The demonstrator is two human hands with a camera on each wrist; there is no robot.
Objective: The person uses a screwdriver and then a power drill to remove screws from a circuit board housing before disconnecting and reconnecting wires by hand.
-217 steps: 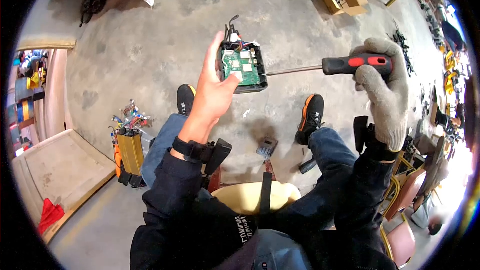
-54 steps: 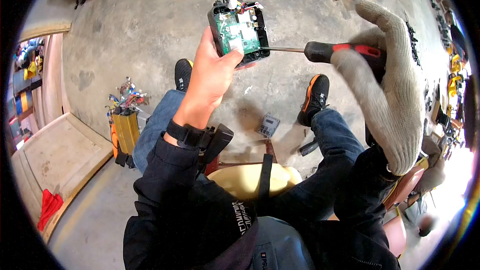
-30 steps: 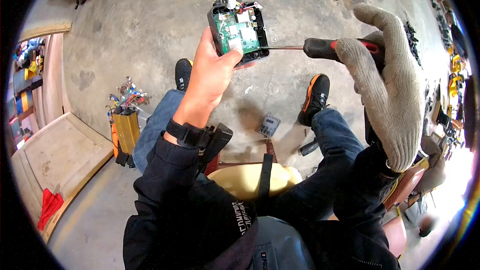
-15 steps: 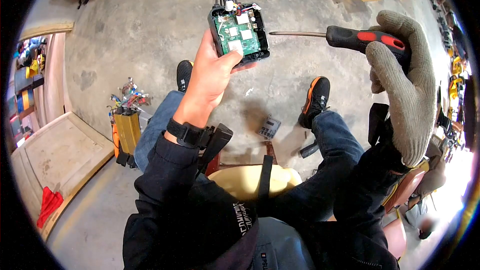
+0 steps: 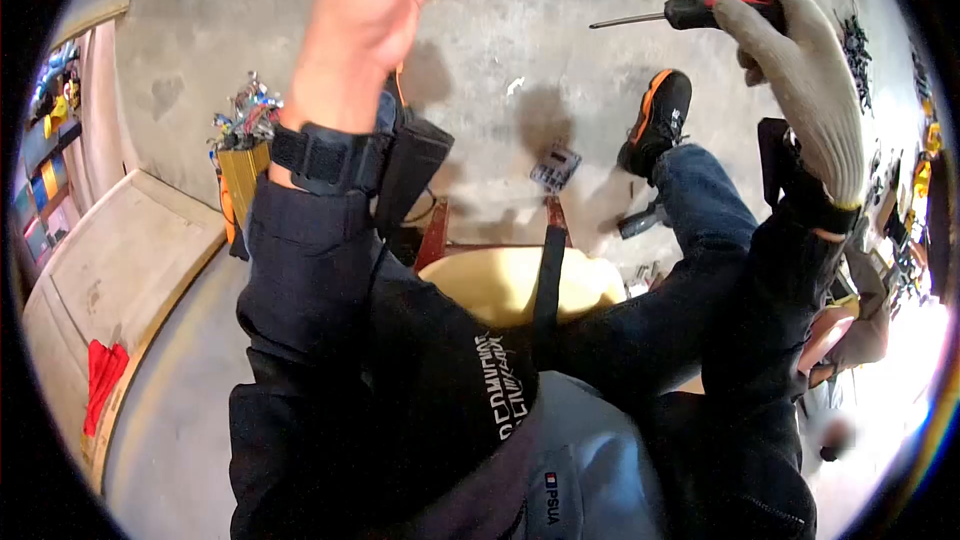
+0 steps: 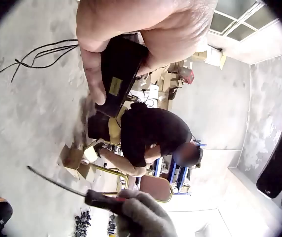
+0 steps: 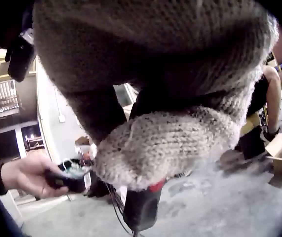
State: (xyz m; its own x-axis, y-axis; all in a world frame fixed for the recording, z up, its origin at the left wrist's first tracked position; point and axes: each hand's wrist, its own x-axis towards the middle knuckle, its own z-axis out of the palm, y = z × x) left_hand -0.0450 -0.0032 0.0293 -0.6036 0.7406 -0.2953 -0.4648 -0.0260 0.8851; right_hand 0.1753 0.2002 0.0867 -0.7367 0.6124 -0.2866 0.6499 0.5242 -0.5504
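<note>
My bare left hand (image 5: 365,15) grips a black electronics case (image 6: 121,69) at the top of the head view, where only a sliver of it shows. In the right wrist view its open side shows a green circuit board (image 7: 75,171). Dark cables (image 6: 47,51) trail from the case. My right hand (image 5: 805,65), in a grey knit glove, holds a screwdriver (image 5: 692,14) by its black and red handle. The bare shaft points left, its tip apart from the case.
A grey keypad-like device (image 5: 556,167) lies on the concrete floor between the feet. A gold metal box (image 5: 243,168) with loose wires stands at the left. Another person (image 6: 153,136) sits bent over near a cardboard box (image 6: 74,160).
The screwdriver tip, earlier against the case's right edge, has come away to the right. The left hand with the case has moved up, mostly out of the head view, which has also shifted.
</note>
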